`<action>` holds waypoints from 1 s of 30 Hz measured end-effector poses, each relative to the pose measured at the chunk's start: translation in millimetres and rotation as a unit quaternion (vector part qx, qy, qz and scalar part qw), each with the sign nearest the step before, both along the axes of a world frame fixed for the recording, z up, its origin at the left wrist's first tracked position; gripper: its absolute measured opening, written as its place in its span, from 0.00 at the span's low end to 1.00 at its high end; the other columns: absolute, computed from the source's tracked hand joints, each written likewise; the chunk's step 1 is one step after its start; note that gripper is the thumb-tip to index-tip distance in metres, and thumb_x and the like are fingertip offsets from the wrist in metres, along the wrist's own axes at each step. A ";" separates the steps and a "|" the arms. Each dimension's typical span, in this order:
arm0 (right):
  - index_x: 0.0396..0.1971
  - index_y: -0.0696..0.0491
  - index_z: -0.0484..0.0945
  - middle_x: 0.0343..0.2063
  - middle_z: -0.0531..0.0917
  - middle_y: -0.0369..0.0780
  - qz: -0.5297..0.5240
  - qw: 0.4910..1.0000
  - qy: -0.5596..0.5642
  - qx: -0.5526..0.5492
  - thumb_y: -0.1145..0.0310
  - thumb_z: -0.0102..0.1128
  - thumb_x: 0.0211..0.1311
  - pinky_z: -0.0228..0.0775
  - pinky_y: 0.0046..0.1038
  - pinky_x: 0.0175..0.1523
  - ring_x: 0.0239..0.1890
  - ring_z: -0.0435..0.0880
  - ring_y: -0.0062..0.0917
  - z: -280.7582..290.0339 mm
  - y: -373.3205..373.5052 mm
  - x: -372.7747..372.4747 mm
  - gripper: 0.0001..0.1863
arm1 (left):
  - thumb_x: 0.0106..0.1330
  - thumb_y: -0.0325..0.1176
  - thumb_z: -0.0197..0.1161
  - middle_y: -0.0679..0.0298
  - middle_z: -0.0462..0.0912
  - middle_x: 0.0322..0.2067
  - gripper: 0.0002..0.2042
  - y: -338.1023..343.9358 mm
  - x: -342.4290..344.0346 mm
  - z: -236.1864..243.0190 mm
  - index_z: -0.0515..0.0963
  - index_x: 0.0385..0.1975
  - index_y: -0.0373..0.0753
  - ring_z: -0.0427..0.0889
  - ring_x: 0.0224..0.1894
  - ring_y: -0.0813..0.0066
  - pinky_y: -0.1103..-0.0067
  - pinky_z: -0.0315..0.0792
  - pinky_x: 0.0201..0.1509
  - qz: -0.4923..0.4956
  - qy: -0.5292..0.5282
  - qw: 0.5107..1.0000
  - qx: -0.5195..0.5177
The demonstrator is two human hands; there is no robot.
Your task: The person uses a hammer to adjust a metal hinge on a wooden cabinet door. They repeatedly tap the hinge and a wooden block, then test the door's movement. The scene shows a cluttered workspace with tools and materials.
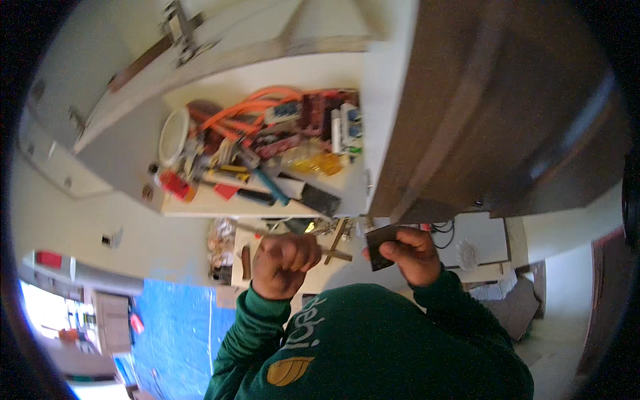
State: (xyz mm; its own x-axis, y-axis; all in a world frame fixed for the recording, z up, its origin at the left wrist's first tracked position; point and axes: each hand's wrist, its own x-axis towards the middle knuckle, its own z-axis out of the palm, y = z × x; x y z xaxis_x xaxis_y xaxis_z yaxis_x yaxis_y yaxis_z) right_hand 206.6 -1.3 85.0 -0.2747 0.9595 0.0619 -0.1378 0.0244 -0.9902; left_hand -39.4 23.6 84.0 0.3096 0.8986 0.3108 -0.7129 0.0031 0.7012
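My left hand (285, 265) is closed in a fist around a thin wooden stick (339, 255), whose ends stick out on both sides. A dark, flat, squarish piece (381, 245) is pinched between the thumb and fingers of my right hand (413, 257); its exact kind cannot be made out. Both hands are in front of my chest, apart from each other, just below the edge of an open cabinet shelf (233, 208). On that shelf lie a hammer with a teal handle (271, 185), a dark-bladed tool (319, 198) and an orange hose (250, 107).
Beside the hose are a white ring-shaped item (175, 137) and a red-topped bottle (175, 185). A cabinet door with a metal hinge (179, 33) hangs open above. Below is a cluttered counter (393, 275) with a black cable (445, 235). Blue sheeting (175, 333) covers the floor.
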 end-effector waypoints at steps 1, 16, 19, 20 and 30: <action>0.40 0.60 0.80 0.35 0.85 0.42 -0.005 1.000 0.003 -0.019 0.65 0.58 0.64 0.75 0.26 0.44 0.36 0.83 0.24 -3.7 -0.8 5.6 0.13 | 0.59 0.32 0.56 0.66 0.57 0.12 0.19 1.3 6.4 1.9 0.56 0.09 0.40 0.61 0.20 0.70 0.74 0.56 0.26 0.006 -0.008 1.000 0.004; 0.41 0.62 0.78 0.29 0.84 0.42 -0.110 0.993 -0.019 -0.033 0.65 0.59 0.62 0.79 0.30 0.40 0.31 0.84 0.27 -39.7 -19.4 49.2 0.15 | 0.74 0.49 0.38 0.49 0.75 0.49 0.26 -38.3 166.4 122.9 0.80 0.41 0.34 0.69 0.56 0.53 0.63 0.57 0.63 -0.565 -0.106 0.745 0.339; 0.35 0.62 0.77 0.27 0.83 0.43 -0.141 0.989 -0.003 -0.032 0.62 0.60 0.59 0.80 0.31 0.38 0.29 0.84 0.28 -12.9 -34.7 43.9 0.16 | 0.74 0.49 0.38 0.49 0.75 0.49 0.26 -61.0 190.1 133.2 0.80 0.41 0.35 0.69 0.56 0.53 0.62 0.57 0.63 -0.611 -0.162 0.698 0.336; 0.33 0.63 0.77 0.27 0.83 0.44 -0.150 0.987 0.021 -0.055 0.62 0.59 0.58 0.80 0.31 0.38 0.29 0.84 0.28 -5.4 -39.8 42.5 0.16 | 0.74 0.49 0.38 0.49 0.75 0.50 0.26 -66.5 195.9 136.0 0.80 0.41 0.35 0.69 0.57 0.53 0.62 0.57 0.63 -0.620 -0.168 0.690 0.335; 0.43 0.59 0.72 0.25 0.82 0.43 -0.256 0.957 0.131 -0.042 0.56 0.59 0.60 0.76 0.28 0.31 0.25 0.82 0.27 -10.4 -58.3 71.1 0.21 | 0.76 0.46 0.37 0.49 0.74 0.52 0.24 -36.1 182.3 105.3 0.78 0.42 0.35 0.68 0.59 0.53 0.62 0.58 0.65 -0.597 -0.079 0.730 0.324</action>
State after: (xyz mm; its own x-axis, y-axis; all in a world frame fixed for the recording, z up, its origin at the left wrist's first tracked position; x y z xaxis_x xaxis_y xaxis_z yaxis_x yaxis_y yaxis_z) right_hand 277.8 -59.6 74.7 0.2478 0.9686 -0.0194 -0.3736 0.0771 -0.9244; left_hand 142.9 -12.5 189.3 0.6655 -0.3332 0.6679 -0.5461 0.3927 0.7400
